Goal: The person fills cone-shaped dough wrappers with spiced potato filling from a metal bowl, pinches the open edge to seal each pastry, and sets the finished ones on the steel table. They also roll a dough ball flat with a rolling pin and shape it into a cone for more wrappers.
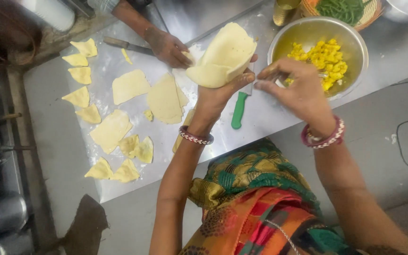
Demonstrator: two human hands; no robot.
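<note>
Dough cone (223, 59) gripped in the left hand (216, 94), centre frame, beside the filling bowl (355, 42).
Right hand (298, 89), fingers pinched at the bowl rim, contents unclear; a loose grip could let the cone unfold or tear.

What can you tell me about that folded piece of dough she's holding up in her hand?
The dough sheet is pale yellow, thin and soft-looking, curled into an open cone or pocket. The left hand grips its narrow lower end from beneath, holding it above the metal worktop. Its wide flap stands upward. The right hand is close beside it, not touching.
</note>
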